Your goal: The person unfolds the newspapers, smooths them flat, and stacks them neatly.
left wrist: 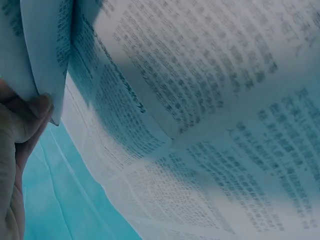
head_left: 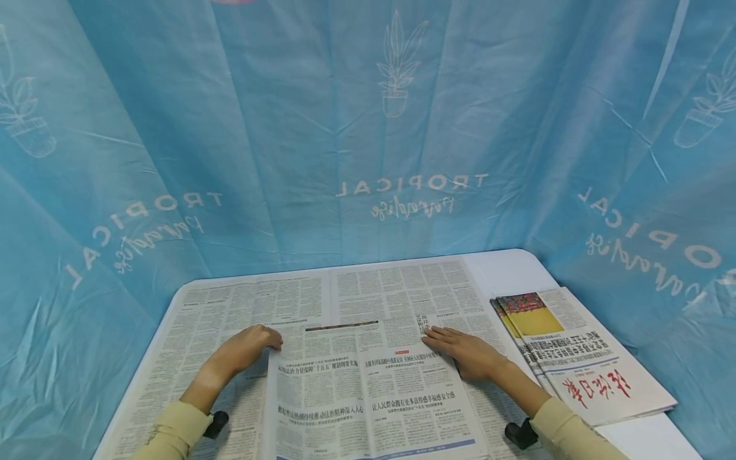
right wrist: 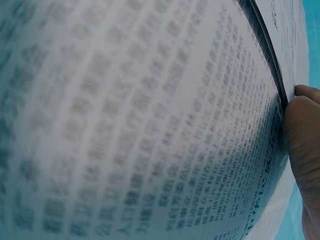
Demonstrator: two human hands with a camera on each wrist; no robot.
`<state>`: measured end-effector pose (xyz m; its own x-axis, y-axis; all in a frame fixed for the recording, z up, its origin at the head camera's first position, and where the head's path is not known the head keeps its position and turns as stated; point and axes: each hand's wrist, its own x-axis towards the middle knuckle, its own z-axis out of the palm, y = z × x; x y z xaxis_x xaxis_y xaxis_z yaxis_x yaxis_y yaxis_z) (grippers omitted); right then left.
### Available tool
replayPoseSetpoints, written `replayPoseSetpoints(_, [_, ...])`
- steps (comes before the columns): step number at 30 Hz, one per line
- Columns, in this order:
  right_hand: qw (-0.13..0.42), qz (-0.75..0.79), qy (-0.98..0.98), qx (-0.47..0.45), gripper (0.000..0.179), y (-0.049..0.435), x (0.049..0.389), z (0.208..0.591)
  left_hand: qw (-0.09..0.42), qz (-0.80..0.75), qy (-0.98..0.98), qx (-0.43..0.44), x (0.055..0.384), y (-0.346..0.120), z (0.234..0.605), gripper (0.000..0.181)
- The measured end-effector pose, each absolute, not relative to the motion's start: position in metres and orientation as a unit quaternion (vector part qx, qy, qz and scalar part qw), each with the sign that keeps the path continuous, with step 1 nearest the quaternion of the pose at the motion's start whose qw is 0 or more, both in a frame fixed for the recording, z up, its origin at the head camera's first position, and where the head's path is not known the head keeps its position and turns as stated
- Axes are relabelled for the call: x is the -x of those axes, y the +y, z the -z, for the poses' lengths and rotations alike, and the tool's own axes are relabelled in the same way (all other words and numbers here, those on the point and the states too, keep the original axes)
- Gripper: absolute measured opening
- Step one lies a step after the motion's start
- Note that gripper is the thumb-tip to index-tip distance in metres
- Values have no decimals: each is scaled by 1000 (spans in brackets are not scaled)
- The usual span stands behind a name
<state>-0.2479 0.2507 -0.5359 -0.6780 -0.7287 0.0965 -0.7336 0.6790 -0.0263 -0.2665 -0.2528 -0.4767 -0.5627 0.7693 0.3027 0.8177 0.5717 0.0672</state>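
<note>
A newspaper sheet (head_left: pixel 322 409) with a crease down its middle lies over larger spread newspaper pages (head_left: pixel 230 306). My left hand (head_left: pixel 248 350) is at its upper left corner. In the left wrist view the thumb and fingers (left wrist: pixel 42 106) pinch the paper's folded corner, and the pages hang in a curve. At the upper right corner is my right hand (head_left: pixel 467 352), its fingers stretched across the print. The right wrist view shows the thumb (right wrist: pixel 300 120) at the paper's edge with a finger behind it; the sheet bulges toward the camera.
A stack of folded newspapers (head_left: pixel 609 364) with red lettering lies on the right of the white table (head_left: pixel 506 271). Blue curtains (head_left: pixel 299 128) with plant prints hang behind the table and at both sides. A dark wrist-worn piece (head_left: pixel 521 434) sits below the right sleeve.
</note>
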Motion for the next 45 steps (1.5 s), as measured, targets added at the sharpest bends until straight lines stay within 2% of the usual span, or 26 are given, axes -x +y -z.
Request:
replayPoseSetpoints(6, [41, -32, -915, -400, 71, 249, 247, 534, 51, 72, -906, 414, 268, -248, 473, 23])
replayPoseSetpoints(15, [73, -17, -904, -420, 74, 251, 247, 536, 25, 173, -888, 426, 270, -257, 484, 20])
replayPoseSetpoints(20, [79, -13, -903, -423, 75, 251, 247, 537, -31, 213, -884, 414, 273, -261, 486, 20])
replayPoseSetpoints(25, [71, -13, -905, -420, 74, 251, 247, 537, -77, 233, -878, 410, 275, -264, 483, 33])
replayPoseSetpoints(27, [73, -14, -904, -421, 73, 251, 247, 537, -83, 223, -882, 406, 276, -264, 481, 40])
replayPoseSetpoints(33, [69, -21, -901, -427, 73, 249, 245, 542, -100, 165, -912, 361, 263, -263, 478, 43])
replayPoseSetpoints(39, [48, -36, -901, -429, 75, 244, 240, 545, -101, 121, -932, 325, 247, -260, 476, 30])
replayPoseSetpoints(45, [30, -41, -917, -397, 70, 248, 245, 532, -99, 105, -938, 315, 266, -251, 468, 28])
